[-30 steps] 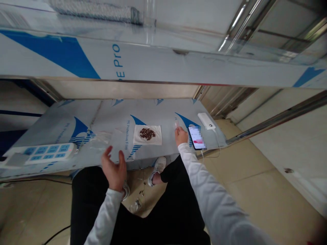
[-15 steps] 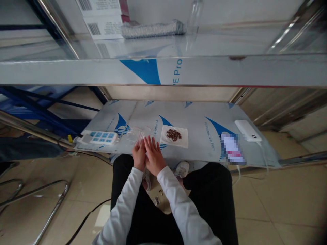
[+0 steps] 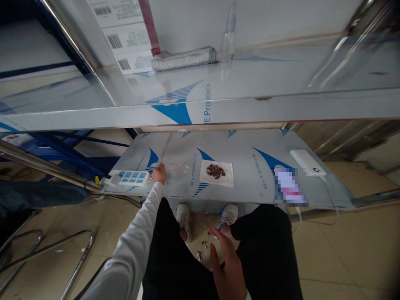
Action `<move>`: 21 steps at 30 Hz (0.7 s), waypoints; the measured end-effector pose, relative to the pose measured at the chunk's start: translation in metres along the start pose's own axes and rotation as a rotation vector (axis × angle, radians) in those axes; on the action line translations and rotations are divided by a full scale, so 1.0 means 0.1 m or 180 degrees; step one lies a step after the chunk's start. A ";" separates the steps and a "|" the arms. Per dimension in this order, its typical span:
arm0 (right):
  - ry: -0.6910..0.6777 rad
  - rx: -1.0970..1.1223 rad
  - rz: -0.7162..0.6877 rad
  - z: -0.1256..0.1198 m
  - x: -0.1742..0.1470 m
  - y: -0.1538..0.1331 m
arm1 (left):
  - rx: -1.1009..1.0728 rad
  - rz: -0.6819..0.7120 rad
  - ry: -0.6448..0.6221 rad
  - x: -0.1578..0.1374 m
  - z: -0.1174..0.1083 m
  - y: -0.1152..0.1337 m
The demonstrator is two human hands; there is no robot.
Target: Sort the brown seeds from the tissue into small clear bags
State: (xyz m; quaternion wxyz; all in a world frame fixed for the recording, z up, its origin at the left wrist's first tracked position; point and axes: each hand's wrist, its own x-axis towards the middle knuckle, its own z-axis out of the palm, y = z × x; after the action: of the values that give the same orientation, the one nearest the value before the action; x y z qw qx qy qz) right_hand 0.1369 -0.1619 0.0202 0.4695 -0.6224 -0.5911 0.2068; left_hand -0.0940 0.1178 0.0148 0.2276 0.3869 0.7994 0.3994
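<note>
My left hand [image 3: 159,173] is closed, knuckles up, at the left edge of a thin clear plastic bag [image 3: 178,169] on the lower shelf. Whatever its fingers hold, if anything, is hidden. Close by on its left is a white power strip [image 3: 133,178] with blue sockets. To the bag's right, a heap of small dark brown pieces [image 3: 215,171] rests on a white paper square [image 3: 229,177]. My right hand [image 3: 228,266] is low over my lap, thumb and forefinger apart, holding nothing I can see.
A pixelated phone [image 3: 288,186] and a white power bank [image 3: 308,162] with a cable lie at the shelf's right. Above hangs the upper shelf's edge [image 3: 250,110], carrying a grey cloth [image 3: 185,59], a clear spray bottle [image 3: 228,39] and labelled boxes [image 3: 131,43]. Small bits [image 3: 200,255] lie on the floor.
My hands were together at the bag and have come apart. The left has moved left to the bag's other edge; the right has pulled back over my lap. The view has tilted up slightly.
</note>
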 end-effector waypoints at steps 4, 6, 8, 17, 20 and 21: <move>0.0012 0.0050 -0.0004 0.00 0.02 -0.01 | 0.0085 0.0218 0.0469 0.01 -0.16 0.06; -0.0067 0.0119 0.0031 0.01 0.06 -0.02 | 0.0053 0.0428 0.0721 -0.07 -0.20 0.11; -0.0109 0.0276 0.0143 0.04 0.17 -0.02 | -0.0016 0.0689 0.0868 -0.26 -0.18 0.13; -0.0054 0.1166 0.0511 0.32 1.10 -0.44 | -0.0210 0.1822 0.0244 -1.95 -0.06 0.01; -0.0155 0.1209 0.0400 0.30 1.08 -0.45 | 0.0096 0.1961 0.0027 -2.20 -0.17 -0.07; -0.0199 0.1209 0.0358 0.27 1.04 -0.42 | 0.0188 0.2001 -0.0070 -2.25 -0.21 -0.10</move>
State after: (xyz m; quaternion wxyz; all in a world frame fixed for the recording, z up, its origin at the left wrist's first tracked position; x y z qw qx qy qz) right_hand 0.1147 -0.0624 0.0732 0.5476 -0.5480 -0.5201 0.3597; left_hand 0.0216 -0.0757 0.0312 0.0903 0.6258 0.6493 0.4225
